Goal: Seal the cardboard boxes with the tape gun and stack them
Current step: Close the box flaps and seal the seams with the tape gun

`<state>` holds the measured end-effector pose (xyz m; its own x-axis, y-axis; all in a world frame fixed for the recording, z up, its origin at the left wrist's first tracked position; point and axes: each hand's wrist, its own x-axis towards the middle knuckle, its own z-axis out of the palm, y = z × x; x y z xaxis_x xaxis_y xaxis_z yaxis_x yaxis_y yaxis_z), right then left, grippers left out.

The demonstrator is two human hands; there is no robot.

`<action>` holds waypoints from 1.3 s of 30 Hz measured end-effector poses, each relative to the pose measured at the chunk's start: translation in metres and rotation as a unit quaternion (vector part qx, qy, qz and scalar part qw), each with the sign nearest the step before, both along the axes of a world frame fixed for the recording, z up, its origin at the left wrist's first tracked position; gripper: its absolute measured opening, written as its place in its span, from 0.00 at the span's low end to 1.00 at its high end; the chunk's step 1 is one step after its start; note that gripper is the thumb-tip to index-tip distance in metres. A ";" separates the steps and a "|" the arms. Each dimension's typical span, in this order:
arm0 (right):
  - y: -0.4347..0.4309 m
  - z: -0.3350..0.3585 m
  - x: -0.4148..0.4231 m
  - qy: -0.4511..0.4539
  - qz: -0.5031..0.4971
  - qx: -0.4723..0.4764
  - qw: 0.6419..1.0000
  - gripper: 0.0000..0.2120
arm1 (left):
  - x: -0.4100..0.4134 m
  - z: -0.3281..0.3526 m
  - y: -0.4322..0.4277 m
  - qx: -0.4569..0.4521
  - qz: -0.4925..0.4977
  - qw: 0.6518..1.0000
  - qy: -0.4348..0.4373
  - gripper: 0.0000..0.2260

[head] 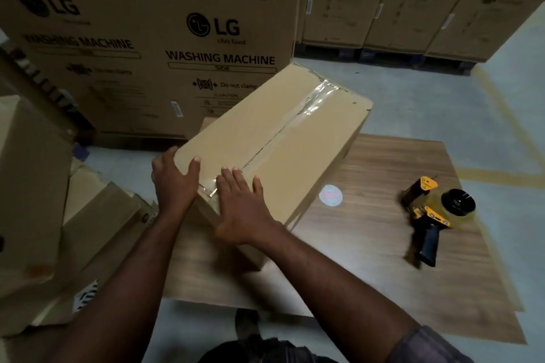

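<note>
A long plain cardboard box lies on a wood-grain table, with clear tape running along its top seam. My left hand grips the box's near left corner, thumb on top. Beside it, my right hand lies flat with straight fingers on the near end of the box, pressing the tape end over the edge. A yellow and black tape gun lies on its side on the table to the right, apart from both hands.
Large washing machine cartons stand close behind the table, and more line the back right. Several cardboard boxes are piled at my left. A round white sticker sits on the table. Grey floor with yellow lines lies to the right.
</note>
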<state>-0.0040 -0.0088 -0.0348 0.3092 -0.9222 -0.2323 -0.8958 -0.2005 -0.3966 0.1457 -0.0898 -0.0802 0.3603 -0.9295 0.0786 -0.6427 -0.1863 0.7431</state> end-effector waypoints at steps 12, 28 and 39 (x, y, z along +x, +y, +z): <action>0.118 -0.006 -0.217 -0.085 -0.073 -0.061 0.992 0.45 | -0.152 -0.016 0.165 -0.052 -0.050 0.991 0.117 0.22; 0.160 -0.027 -0.266 -0.016 -0.018 -0.168 0.985 0.40 | -0.213 0.022 0.224 -0.146 -0.406 0.884 -0.179 0.14; 0.180 -0.046 -0.223 0.042 -0.143 -0.232 0.961 0.34 | -0.209 0.014 0.220 -0.128 -0.410 0.879 -0.209 0.17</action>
<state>-0.2269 0.1712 -0.0806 0.0266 -0.9772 0.2108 -0.9653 -0.0799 -0.2485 -0.0629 0.1303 -0.0662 -0.5318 -0.7959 0.2893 -0.7100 0.6052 0.3600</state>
